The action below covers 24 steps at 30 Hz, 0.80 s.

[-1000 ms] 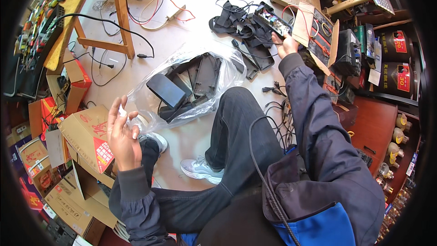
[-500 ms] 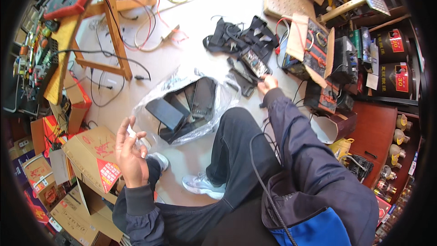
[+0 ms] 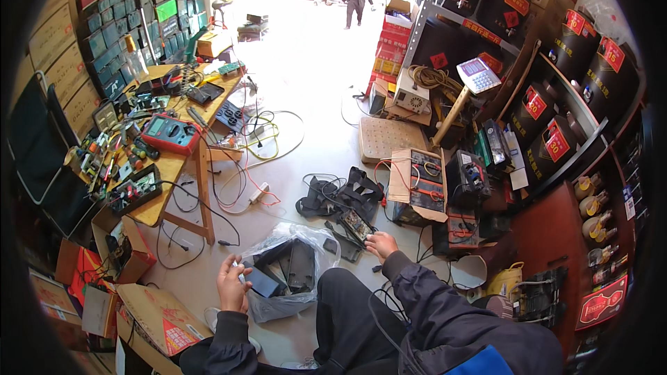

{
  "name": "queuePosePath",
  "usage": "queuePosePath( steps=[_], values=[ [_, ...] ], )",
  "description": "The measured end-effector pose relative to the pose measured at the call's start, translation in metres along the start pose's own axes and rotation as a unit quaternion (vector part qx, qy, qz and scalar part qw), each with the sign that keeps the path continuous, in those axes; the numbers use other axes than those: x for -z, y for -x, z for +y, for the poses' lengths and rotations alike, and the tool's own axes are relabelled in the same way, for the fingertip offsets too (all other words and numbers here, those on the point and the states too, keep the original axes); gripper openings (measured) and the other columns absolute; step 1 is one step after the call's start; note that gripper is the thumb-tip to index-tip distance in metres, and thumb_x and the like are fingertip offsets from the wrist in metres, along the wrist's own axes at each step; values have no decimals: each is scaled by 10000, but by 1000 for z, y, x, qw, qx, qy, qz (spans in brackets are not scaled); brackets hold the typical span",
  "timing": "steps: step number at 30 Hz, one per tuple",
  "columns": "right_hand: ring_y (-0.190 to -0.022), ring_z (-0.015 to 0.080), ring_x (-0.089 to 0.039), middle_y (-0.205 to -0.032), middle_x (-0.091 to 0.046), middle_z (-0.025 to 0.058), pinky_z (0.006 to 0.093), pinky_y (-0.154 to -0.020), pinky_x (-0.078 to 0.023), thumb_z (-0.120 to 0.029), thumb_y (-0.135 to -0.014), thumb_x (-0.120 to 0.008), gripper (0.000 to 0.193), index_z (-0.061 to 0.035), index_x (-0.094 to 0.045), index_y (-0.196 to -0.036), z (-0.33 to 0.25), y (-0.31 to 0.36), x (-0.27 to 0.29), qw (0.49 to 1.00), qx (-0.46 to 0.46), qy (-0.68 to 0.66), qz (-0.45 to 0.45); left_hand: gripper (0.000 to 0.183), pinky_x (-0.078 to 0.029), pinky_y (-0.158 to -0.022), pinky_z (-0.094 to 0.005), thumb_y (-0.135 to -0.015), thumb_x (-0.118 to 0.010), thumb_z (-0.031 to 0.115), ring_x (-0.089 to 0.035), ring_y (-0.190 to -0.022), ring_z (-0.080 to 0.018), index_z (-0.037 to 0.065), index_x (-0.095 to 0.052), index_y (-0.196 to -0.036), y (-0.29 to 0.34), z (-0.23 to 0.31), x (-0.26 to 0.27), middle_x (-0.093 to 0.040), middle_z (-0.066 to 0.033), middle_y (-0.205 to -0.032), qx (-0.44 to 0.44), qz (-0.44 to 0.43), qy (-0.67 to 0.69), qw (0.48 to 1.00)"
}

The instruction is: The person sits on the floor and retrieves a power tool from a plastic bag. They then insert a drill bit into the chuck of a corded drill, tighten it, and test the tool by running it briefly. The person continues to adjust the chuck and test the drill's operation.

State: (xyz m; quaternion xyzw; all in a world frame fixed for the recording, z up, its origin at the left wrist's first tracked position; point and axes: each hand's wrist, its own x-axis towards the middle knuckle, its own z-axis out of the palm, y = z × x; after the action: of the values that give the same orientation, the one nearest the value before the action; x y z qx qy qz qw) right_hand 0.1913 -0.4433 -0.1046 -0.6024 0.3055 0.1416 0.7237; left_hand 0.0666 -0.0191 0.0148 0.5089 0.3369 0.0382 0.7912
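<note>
Head view: left hand [image 3: 233,285] grips plastic bag [image 3: 292,271]; right hand [image 3: 381,244] closes on circuit board [image 3: 357,224].

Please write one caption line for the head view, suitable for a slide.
Seated person's left hand touches a clear plastic bag of black devices; right hand reaches a circuit board on the floor.

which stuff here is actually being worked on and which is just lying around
In hand:
- left hand at the clear plastic bag of flat black units
- right hand on a small circuit board on the floor

Lying about:
- red multimeter on the wooden bench
- black straps
- cardboard box
- weighing scale
</note>
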Motion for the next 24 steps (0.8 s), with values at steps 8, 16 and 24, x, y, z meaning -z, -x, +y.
queuePosePath(
  steps=[8,16,24],
  values=[
    [-1061,256,-726,-1217,-687,160,340,-907,-603,-118,-1006,-705,485,39,-510,-1421,-26,42,-74,993,44,0,-112,657,-484,-560,-286,-982,-596,132,-669,-822,-193,6,-360,-1583,13,2,37,-687,-142,-1271,35,-12,1,999],
    [-971,213,-739,-1081,-747,124,331,-860,-586,-166,-1012,-700,328,47,-651,-1257,5,65,-154,953,80,132,-260,139,-412,-459,-309,-982,-642,164,-542,-510,-152,66,-634,-883,-1,12,81,-627,-54,-690,176,-92,-113,974],
    [-1075,313,-733,-1138,-774,185,392,-969,-552,-142,-903,-633,362,27,-729,-1209,94,60,-202,781,194,438,-400,256,-322,-536,-260,-1079,-537,185,-357,-533,-75,59,-618,-1287,5,19,69,-441,38,-707,110,-102,53,987]
  ],
)
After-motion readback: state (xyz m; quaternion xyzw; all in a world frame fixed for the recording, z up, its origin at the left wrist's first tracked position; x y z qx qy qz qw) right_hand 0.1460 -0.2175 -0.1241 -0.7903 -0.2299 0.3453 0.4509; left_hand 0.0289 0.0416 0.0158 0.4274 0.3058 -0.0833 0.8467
